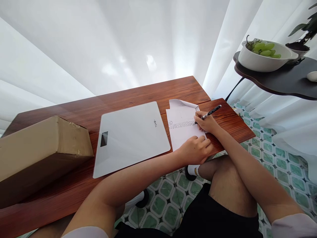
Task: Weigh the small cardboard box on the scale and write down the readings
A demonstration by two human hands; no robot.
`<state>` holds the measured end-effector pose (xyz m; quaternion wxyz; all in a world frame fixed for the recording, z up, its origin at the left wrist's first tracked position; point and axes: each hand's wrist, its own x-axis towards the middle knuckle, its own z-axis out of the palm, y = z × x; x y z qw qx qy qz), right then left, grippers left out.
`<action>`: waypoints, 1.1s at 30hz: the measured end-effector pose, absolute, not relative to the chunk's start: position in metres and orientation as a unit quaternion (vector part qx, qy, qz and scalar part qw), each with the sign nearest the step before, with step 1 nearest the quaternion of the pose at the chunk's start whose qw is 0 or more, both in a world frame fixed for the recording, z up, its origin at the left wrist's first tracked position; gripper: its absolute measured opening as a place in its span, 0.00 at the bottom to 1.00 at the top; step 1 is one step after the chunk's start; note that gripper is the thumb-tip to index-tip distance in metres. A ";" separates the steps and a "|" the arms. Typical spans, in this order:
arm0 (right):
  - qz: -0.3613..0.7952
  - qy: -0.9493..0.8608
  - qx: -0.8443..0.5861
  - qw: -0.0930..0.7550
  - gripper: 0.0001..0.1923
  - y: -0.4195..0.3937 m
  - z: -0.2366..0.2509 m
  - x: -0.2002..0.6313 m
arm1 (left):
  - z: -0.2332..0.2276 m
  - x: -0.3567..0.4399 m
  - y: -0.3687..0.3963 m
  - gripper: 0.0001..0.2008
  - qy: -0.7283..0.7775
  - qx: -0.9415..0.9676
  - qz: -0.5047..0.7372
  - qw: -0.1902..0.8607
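My right hand (206, 122) grips a black pen (210, 112) with its tip on a white sheet of paper (182, 124) that lies near the right end of the wooden table (138, 94). The sheet carries a line of small printed or written marks, and its far corner curls up. My left hand (195, 149) rests on the near edge of the paper with its fingers curled, pressing it flat. A white flat scale (131, 137) with a small dark display lies just left of the paper.
A brown cardboard box (39, 152) sits on the table's left end. A dark side shelf (279, 79) at the right holds a white bowl (262, 61) of green grapes and a potted plant (303, 39). White curtains hang behind; green patterned tiles cover the floor.
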<state>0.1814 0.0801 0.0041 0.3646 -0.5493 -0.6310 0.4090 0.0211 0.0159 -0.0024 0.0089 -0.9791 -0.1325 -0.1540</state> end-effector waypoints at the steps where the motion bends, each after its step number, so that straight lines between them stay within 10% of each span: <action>1: 0.409 -0.632 -0.548 0.365 0.14 0.080 0.004 0.181 | -0.002 0.021 0.016 0.09 -0.133 -0.980 -0.150 0.008; 12: 0.177 -0.638 -0.582 0.472 0.16 0.084 0.007 0.192 | 0.003 0.022 0.015 0.10 -0.129 -0.984 -0.120 0.014; 33: 0.143 -0.675 -0.676 0.259 0.14 0.108 0.012 0.148 | -0.007 0.025 0.017 0.13 -0.128 -0.976 -0.176 0.021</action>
